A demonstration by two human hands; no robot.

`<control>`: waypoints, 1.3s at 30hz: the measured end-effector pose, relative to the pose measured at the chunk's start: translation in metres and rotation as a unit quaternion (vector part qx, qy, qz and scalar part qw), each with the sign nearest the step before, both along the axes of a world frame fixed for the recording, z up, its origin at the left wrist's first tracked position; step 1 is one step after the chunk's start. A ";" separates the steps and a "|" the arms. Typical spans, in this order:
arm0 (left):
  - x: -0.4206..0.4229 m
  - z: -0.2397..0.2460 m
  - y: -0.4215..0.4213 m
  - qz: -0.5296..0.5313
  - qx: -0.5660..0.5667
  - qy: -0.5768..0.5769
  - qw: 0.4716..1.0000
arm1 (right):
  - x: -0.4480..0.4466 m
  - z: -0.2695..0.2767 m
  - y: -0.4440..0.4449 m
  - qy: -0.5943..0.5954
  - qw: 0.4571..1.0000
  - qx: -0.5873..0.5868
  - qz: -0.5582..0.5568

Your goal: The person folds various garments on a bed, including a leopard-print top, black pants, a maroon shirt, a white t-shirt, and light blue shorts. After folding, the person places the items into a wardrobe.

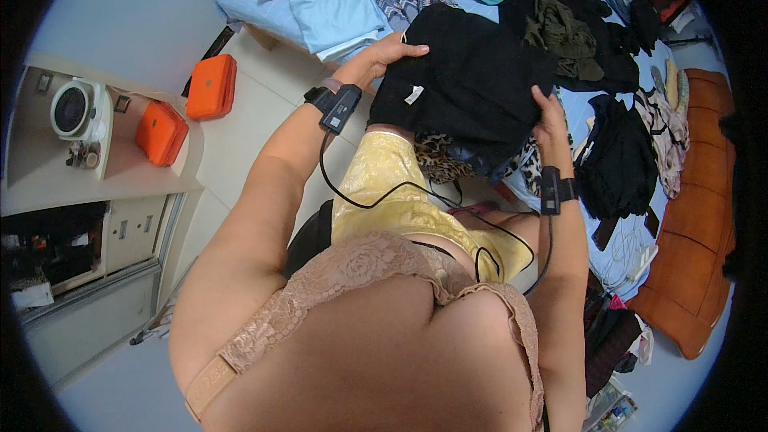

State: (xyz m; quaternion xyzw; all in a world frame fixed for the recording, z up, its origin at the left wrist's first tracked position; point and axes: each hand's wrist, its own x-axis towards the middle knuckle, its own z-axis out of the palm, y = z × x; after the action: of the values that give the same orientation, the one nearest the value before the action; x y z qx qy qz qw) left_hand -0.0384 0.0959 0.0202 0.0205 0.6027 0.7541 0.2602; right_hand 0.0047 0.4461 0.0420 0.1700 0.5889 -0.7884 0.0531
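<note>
A black fabric garment (462,78) is stretched out between my two hands above my lap. My left hand (393,54) grips its left edge, the thumb lying on top of the cloth. On the right side, my right hand (549,117) pinches the garment's edge with the thumb uppermost. A small white tag (414,95) shows near the garment's lower left corner. Beneath it, leopard-print cloth (441,159) peeks out. Both wrists wear black strapped devices joined to a black cable (384,201) that runs across my yellow shorts (384,174).
Piles of clothes cover the blue-sheeted bed, among them folded light-blue cloth (336,9), a dark olive garment (561,36) and a black garment (621,156). A brown padded headboard (690,210) stands right. Two orange cases (211,87) and a white fan (75,109) are at left.
</note>
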 end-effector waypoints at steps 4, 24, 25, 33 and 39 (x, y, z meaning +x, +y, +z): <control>-0.005 0.048 0.009 -0.006 0.063 0.126 0.990 | -0.005 0.063 0.017 0.114 0.993 0.034 0.023; 0.050 -0.044 0.017 -0.043 -0.550 0.605 0.574 | 0.079 -0.043 0.052 0.318 0.536 0.762 0.176; 0.050 -0.041 0.017 -0.092 -0.527 0.619 0.574 | 0.075 -0.037 0.054 0.340 0.519 0.756 0.209; 0.036 -0.027 0.020 -0.265 -0.402 0.612 0.627 | 0.061 -0.011 0.070 0.270 0.622 0.647 0.348; 0.004 -0.007 0.016 -0.187 -0.324 0.201 0.905 | 0.027 -0.009 0.101 0.023 0.901 0.374 0.218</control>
State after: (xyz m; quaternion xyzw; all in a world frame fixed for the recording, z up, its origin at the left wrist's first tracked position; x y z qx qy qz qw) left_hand -0.0345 0.1121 0.0131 0.1987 0.8386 0.4342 0.2623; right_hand 0.0319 0.5476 0.0325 0.0263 0.8637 -0.4826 0.1430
